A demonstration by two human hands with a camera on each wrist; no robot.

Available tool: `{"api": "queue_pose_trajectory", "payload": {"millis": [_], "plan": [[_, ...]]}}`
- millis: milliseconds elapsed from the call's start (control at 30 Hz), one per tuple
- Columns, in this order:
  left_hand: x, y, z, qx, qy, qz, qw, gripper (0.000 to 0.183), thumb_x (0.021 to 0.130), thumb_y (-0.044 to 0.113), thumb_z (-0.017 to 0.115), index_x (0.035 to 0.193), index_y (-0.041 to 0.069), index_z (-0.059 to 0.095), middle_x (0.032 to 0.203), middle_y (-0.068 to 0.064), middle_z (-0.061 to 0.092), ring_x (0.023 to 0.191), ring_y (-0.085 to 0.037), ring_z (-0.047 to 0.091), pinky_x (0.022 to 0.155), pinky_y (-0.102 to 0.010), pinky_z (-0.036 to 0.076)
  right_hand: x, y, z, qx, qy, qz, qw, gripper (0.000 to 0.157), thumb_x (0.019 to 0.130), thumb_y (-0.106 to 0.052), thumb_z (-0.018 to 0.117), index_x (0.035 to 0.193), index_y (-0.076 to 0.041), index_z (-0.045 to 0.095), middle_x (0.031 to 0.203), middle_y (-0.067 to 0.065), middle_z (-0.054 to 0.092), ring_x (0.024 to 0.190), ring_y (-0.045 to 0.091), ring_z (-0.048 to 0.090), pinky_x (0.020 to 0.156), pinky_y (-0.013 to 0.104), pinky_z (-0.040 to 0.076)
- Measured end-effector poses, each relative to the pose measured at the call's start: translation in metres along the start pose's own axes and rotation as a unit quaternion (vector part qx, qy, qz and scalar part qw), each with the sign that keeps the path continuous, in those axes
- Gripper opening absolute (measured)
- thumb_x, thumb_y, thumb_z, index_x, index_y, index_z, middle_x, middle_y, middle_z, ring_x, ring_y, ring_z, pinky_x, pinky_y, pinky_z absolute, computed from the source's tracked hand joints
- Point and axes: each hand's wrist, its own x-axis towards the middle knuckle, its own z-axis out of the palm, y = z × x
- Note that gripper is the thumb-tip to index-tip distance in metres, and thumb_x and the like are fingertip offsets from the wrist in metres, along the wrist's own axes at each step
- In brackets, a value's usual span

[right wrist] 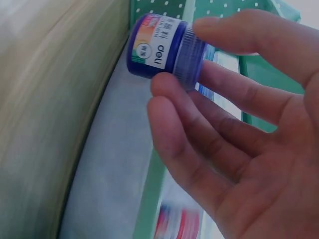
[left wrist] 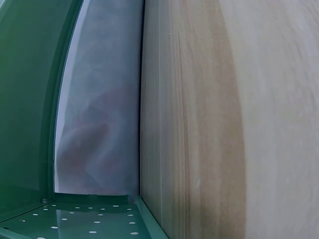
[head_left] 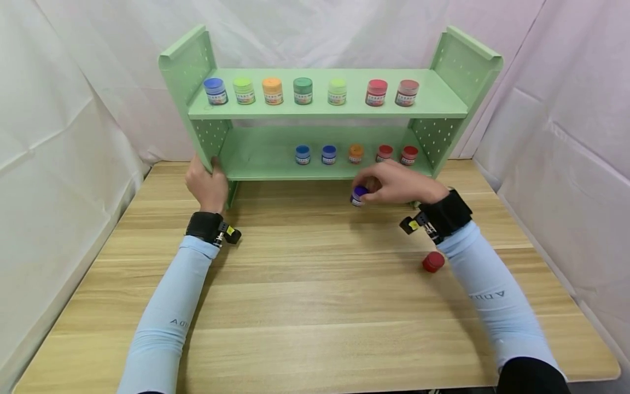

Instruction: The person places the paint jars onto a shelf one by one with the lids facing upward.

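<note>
My right hand (head_left: 396, 183) pinches a small dark-blue paint jar (head_left: 358, 196) by its lid, just in front of the lower shelf's front edge. In the right wrist view the paint jar (right wrist: 158, 47) lies tilted, thumb and fingers about the lid and the white "deli" label showing. My left hand (head_left: 205, 185) grips the lower left side of a light green two-tier shelf rack (head_left: 325, 123); its fingers are partly hidden behind the panel. Only the rack's perforated side (left wrist: 84, 219) and the table show in the left wrist view, not the hand.
On the upper tier stand several paint jars: blue, light green, orange (head_left: 273, 91), dark green and reds. Blue, orange and red jars (head_left: 408, 155) line the lower tier's right part. One red jar (head_left: 433, 261) sits on the wooden table (head_left: 305, 306) beside my right forearm. White cloth hangs behind.
</note>
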Motion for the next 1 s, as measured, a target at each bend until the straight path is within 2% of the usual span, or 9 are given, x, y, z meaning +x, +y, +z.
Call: {"api": "queue_pose_trajectory", "payload": {"millis": [167, 400, 500, 667, 833, 1000], "plan": [[-0.002, 0.0, 0.0, 0.004, 0.004, -0.001, 1.0, 0.024, 0.087, 0.006, 0.057, 0.109, 0.006, 0.069, 0.103, -0.005, 0.068, 0.094, -0.016, 0.063, 0.082, -0.032, 0.047, 0.036, -0.016, -0.001, 0.003, 0.006, -0.035, 0.999, 0.026, 0.083, -0.022, 0.069, 0.108, -0.013, 0.068, 0.086, -0.008, 0.064, 0.073, 0.008, 0.059, 0.064, 0.026, 0.047], [-0.001, 0.0, 0.001, -0.004, 0.003, 0.001, 1.0, 0.024, 0.088, 0.005, 0.058, 0.109, 0.005, 0.068, 0.104, -0.005, 0.068, 0.095, -0.015, 0.063, 0.083, -0.03, 0.046, 0.085, -0.039, -0.001, 0.009, 0.016, -0.053, 0.998, 0.032, 0.084, -0.024, 0.067, 0.112, -0.01, 0.068, 0.091, -0.009, 0.064, 0.064, 0.01, 0.056, 0.06, 0.026, 0.044], [0.0, 0.001, 0.001, -0.005, 0.003, 0.0, 1.0, 0.024, 0.088, 0.005, 0.058, 0.11, 0.004, 0.068, 0.104, -0.005, 0.068, 0.095, -0.016, 0.063, 0.083, -0.031, 0.046, 0.104, -0.047, 0.0, 0.013, 0.018, -0.059, 0.998, 0.032, 0.085, -0.023, 0.066, 0.114, -0.009, 0.068, 0.094, -0.007, 0.064, 0.069, 0.01, 0.057, 0.062, 0.026, 0.044], [0.0, 0.001, 0.001, 0.007, -0.002, 0.001, 1.0, 0.022, 0.088, 0.007, 0.058, 0.107, 0.003, 0.068, 0.101, -0.007, 0.068, 0.094, -0.019, 0.063, 0.08, -0.035, 0.047, 0.129, -0.057, 0.0, 0.005, 0.022, -0.054, 0.998, 0.033, 0.088, -0.022, 0.064, 0.117, -0.007, 0.066, 0.102, -0.006, 0.062, 0.089, 0.006, 0.057, 0.073, 0.024, 0.045], [0.0, 0.001, 0.0, 0.009, 0.001, 0.002, 1.0, 0.023, 0.088, 0.008, 0.058, 0.107, 0.003, 0.068, 0.101, -0.007, 0.068, 0.094, -0.018, 0.063, 0.079, -0.037, 0.047, 0.151, -0.063, -0.003, -0.017, 0.016, -0.035, 0.999, 0.033, 0.088, -0.023, 0.063, 0.118, -0.009, 0.066, 0.104, -0.005, 0.063, 0.095, 0.007, 0.056, 0.078, 0.024, 0.043], [0.0, 0.001, 0.0, 0.009, 0.004, 0.002, 1.0, 0.021, 0.087, 0.007, 0.057, 0.104, 0.002, 0.068, 0.097, -0.008, 0.068, 0.089, -0.02, 0.063, 0.075, -0.038, 0.048, 0.168, -0.063, -0.005, -0.049, 0.004, 0.004, 0.999, 0.031, 0.087, -0.028, 0.063, 0.115, -0.017, 0.065, 0.106, -0.006, 0.063, 0.09, 0.008, 0.057, 0.072, 0.024, 0.044]]}}
